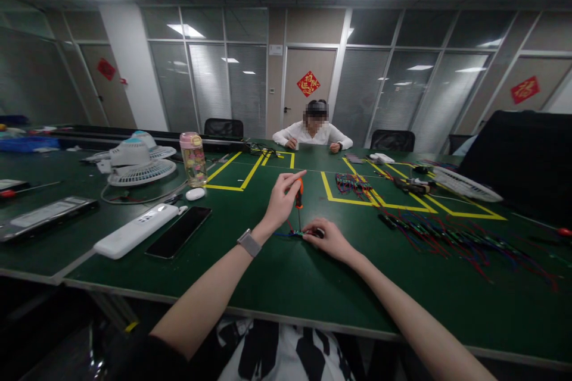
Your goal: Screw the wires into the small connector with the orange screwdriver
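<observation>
My left hand (285, 191) is closed around the orange and black handle of a screwdriver (299, 199), which stands upright with its shaft pointing down. Under the tip lies a small green circuit board (295, 233) with red and blue wires, flat on the green table. My right hand (327, 237) grips the right end of that board with its fingertips, and something dark shows beneath its fingers. Beyond my right hand, a bundle of similar wired boards (353, 184) lies inside a yellow tape outline. A long row of wired boards (460, 235) stretches across the right side.
Left of my hands are a black phone (179, 232), a white power strip (136, 230), a white earbud case (195, 194), a pink-lidded bottle (193, 161) and a fan head (140, 164). A person (315, 128) in white sits opposite. A black screen-like panel (521, 172) stands at right.
</observation>
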Motion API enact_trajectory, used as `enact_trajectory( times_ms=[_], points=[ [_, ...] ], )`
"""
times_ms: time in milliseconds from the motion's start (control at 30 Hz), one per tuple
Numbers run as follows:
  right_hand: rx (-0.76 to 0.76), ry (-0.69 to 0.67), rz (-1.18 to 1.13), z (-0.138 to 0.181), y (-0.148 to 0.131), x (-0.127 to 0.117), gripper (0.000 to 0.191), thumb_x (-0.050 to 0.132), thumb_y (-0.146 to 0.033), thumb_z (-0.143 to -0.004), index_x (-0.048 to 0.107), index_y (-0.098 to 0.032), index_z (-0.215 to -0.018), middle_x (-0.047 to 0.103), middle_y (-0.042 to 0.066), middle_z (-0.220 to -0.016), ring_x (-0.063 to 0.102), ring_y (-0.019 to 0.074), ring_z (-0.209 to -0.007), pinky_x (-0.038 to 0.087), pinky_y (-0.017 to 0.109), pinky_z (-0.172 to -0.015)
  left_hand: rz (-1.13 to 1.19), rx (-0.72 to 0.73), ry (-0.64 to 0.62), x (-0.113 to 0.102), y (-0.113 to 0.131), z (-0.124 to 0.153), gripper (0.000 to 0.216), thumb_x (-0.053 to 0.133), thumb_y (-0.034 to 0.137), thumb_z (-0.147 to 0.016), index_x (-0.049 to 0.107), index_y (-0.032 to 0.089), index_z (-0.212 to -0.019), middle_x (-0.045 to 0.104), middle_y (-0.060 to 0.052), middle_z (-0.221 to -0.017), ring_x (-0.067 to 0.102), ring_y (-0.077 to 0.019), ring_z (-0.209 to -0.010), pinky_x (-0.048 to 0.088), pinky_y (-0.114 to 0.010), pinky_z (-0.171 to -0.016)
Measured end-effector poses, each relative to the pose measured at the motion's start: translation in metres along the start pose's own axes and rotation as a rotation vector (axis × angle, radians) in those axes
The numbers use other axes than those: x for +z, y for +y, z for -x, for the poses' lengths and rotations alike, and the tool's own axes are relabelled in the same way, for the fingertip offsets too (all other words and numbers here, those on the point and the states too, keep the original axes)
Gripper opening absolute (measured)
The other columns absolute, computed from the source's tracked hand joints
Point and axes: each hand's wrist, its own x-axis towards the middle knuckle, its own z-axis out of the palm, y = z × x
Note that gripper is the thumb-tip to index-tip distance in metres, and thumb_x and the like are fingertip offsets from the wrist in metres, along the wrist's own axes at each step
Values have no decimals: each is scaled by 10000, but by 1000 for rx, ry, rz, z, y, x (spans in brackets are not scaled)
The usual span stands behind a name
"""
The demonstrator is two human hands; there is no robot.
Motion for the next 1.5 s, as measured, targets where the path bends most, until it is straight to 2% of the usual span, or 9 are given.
enact_trajectory(
  times_ms=[233,367,533,667,833,933,1067,1233,1500],
  points=[
    [14,3,-2,1,1,1,156,625,-274,-762,707,-177,-852,629,42,-760,553,169,-749,426,276,-683,-27,-5,17,0,1,0,288,540,282,-828,642,207,-1086,554,-49,-970,557,-129,-867,466,-233,-755],
    [15,2,-2,0,0,1,163,623,-284,-762,707,-175,-850,627,45,-766,555,170,-757,430,280,-693,25,-21,-19,-1,1,-1,319,450,234,-873,599,212,-1154,567,-53,-1015,562,-120,-887,453,-244,-805],
    [12,-3,3,0,1,1,166,625,-289,-764,705,-173,-853,626,46,-764,554,174,-759,427,286,-695,-24,-15,17,-1,-1,-1,302,551,285,-821,630,207,-1102,552,-57,-1000,555,-137,-896,463,-243,-775],
    [17,-4,2,0,1,1,170,627,-286,-761,705,-181,-870,629,45,-774,556,174,-763,427,285,-693,44,-18,-56,0,0,0,330,496,279,-856,589,204,-1164,573,-54,-994,560,-129,-875,459,-250,-788],
    [24,-7,1,0,1,1,154,625,-263,-760,704,-169,-854,624,46,-765,551,172,-761,427,286,-703,-111,50,-1,0,4,2,302,510,285,-851,620,232,-1127,533,-43,-984,526,-131,-918,433,-242,-819],
    [29,-11,-5,0,1,1,153,625,-261,-760,702,-168,-854,625,46,-776,548,168,-755,429,286,-707,-10,11,-56,0,4,1,343,422,230,-888,564,213,-1200,560,-51,-1008,545,-123,-912,444,-241,-802],
    [27,-7,-5,0,3,1,158,630,-267,-757,701,-174,-864,622,41,-775,549,172,-774,426,292,-727,-21,-4,-19,0,3,1,324,539,277,-830,608,194,-1136,560,-47,-953,555,-122,-829,467,-234,-741],
    [25,-4,-3,0,2,1,160,631,-273,-757,701,-175,-862,617,42,-770,547,171,-762,429,287,-707,0,-5,-45,2,5,3,330,439,244,-881,582,223,-1177,566,-57,-1031,549,-135,-914,461,-241,-772],
    [27,-1,-10,1,2,1,158,630,-277,-759,695,-171,-856,617,42,-769,547,171,-765,433,288,-712,17,-16,-39,0,2,0,310,463,259,-868,614,216,-1135,566,-59,-1016,553,-132,-892,459,-264,-804]
  ],
)
